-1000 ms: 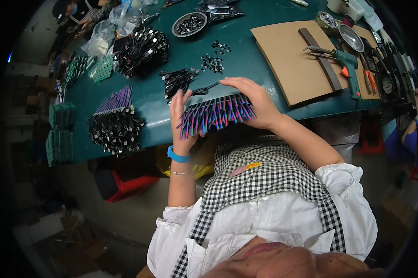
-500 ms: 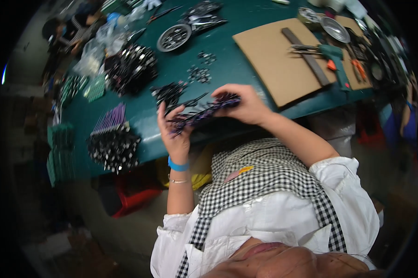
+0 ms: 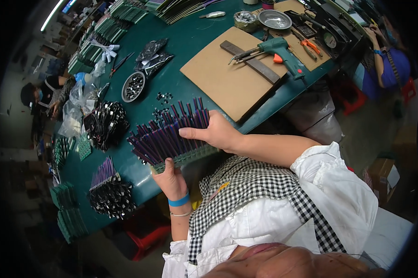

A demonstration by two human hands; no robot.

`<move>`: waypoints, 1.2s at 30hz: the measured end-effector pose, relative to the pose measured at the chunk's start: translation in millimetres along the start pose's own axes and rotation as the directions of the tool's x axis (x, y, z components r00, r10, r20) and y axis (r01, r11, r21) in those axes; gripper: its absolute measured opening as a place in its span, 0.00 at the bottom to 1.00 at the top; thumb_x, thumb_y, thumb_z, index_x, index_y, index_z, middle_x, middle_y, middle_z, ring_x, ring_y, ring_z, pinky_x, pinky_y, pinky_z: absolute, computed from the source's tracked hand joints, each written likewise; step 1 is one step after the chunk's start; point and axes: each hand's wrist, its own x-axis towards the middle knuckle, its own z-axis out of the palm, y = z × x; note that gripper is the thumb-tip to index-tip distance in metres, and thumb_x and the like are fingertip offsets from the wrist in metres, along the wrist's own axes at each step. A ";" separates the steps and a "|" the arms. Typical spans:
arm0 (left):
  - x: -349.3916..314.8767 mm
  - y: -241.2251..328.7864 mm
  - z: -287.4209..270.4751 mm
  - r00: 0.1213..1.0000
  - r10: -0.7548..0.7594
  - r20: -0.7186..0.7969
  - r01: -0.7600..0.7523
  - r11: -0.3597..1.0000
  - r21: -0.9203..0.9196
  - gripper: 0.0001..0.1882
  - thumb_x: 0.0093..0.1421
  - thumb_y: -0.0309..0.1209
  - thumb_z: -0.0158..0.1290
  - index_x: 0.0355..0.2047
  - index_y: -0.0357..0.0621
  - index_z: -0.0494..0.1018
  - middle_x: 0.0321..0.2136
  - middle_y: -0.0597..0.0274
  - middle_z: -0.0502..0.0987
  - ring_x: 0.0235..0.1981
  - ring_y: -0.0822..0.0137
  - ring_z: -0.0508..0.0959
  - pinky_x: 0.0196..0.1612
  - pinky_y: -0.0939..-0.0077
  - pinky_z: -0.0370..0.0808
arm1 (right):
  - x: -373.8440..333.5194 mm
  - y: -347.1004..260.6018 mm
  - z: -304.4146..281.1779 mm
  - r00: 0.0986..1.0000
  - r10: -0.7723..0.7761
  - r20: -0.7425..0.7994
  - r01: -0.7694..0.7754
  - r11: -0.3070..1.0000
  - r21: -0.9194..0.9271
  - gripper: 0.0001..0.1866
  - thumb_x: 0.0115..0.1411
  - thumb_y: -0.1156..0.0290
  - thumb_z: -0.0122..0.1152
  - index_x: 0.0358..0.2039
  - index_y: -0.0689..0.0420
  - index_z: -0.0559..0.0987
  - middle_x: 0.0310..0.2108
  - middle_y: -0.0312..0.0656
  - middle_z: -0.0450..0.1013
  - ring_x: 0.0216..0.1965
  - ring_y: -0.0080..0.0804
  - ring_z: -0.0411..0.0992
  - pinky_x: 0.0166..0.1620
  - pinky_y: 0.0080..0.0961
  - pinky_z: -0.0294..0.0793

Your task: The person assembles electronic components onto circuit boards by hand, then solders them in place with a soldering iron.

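My left hand (image 3: 172, 183) grips the lower left edge of a green circuit board panel (image 3: 186, 156), thumb on its near face. Rows of short dark purple and black wires (image 3: 167, 136) stand up from the panel. Around its right end closes my right hand (image 3: 220, 132), with the thumb lying across the wires. The panel is tilted toward me above the table's near edge. Just beyond it lie small dark parts (image 3: 163, 97), partly hidden by the wires. A bundle of purple wires with black ends (image 3: 109, 192) rests to the left of my left hand.
On the green table (image 3: 190, 34), a cardboard sheet (image 3: 213, 60) bears a metal bar (image 3: 250, 62) and a green pistol-grip tool (image 3: 281, 51). A bowl of small parts (image 3: 134, 87) and a black wire bundle (image 3: 105, 125) stand left. Other people (image 3: 44, 97) sit nearby.
The panel has turned from nearly edge-on to showing its rows of wires. My left hand has dropped lower, its thumb now on the panel. The view has swung, shifting the tabletop things leftward.
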 end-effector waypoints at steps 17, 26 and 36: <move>52.7 18.5 -20.3 0.994 -0.086 0.072 0.100 0.973 -0.209 0.17 0.57 0.25 0.55 0.48 0.44 0.68 0.39 0.67 0.74 0.38 0.72 0.75 0.41 0.74 0.74 | -21.5 -69.3 -213.0 0.682 -0.706 -0.189 -0.304 -0.038 -0.952 0.26 0.45 0.55 0.70 0.36 0.63 0.77 0.34 0.47 0.73 0.38 0.37 0.71 0.39 0.31 0.71; 82.1 24.9 -26.9 0.998 -0.047 0.046 0.054 0.984 -0.171 0.13 0.57 0.23 0.55 0.43 0.41 0.71 0.36 0.68 0.75 0.35 0.75 0.75 0.40 0.78 0.73 | -27.1 -83.1 -217.4 0.839 0.025 -0.544 -0.197 0.945 -0.260 0.18 0.49 0.69 0.66 0.37 0.64 0.73 0.25 0.38 0.71 0.24 0.23 0.70 0.27 0.20 0.70; 94.1 27.1 23.3 0.947 -0.158 0.279 0.158 0.987 0.020 0.15 0.55 0.26 0.58 0.44 0.40 0.72 0.33 0.69 0.75 0.30 0.76 0.75 0.33 0.81 0.73 | -2.5 -43.1 -142.5 0.752 -0.642 -0.151 0.023 0.254 -0.967 0.51 0.36 0.65 0.75 0.59 0.60 0.56 0.53 0.55 0.65 0.54 0.52 0.65 0.53 0.36 0.66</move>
